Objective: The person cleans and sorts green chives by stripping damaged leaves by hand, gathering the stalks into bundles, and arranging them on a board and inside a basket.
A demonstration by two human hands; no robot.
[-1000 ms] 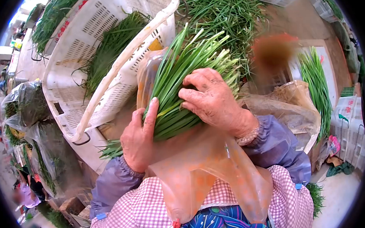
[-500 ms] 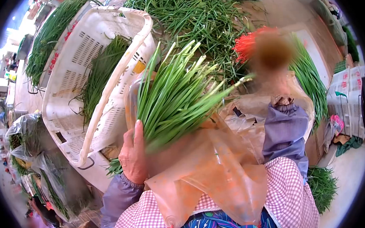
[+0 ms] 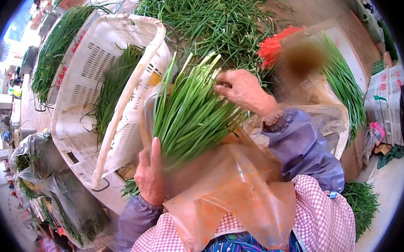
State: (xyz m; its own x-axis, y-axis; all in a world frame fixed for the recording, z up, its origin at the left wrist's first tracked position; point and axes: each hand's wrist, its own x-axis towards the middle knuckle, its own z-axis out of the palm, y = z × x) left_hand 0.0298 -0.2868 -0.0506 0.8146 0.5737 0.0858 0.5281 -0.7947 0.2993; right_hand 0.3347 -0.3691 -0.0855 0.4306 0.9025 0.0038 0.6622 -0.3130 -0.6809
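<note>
A loose bunch of long green chives [image 3: 192,117] lies fanned out across my lap, pale stem ends pointing up and away. My left hand [image 3: 150,174] grips its lower left side, thumb along the stalks; its other fingers are partly hidden. At the pale ends on the upper right, my right hand [image 3: 246,89] pinches some stems with curled fingertips. Under the bunch, a translucent orange-brown plastic sheet [image 3: 232,183] covers my lap.
A white plastic basket [image 3: 79,100] holding chives tilts at the left. Beyond lies a large chive heap [image 3: 205,21]. Red ties [image 3: 275,47] and a laid-out chive bundle [image 3: 344,86] are on the right. White crates [image 3: 386,102] stand far right. A brown smudge blurs part of the view.
My right hand has come in from the right, near the red ties, to the pale stem ends. Stems that stuck out to the right are now gathered closer to the bunch.
</note>
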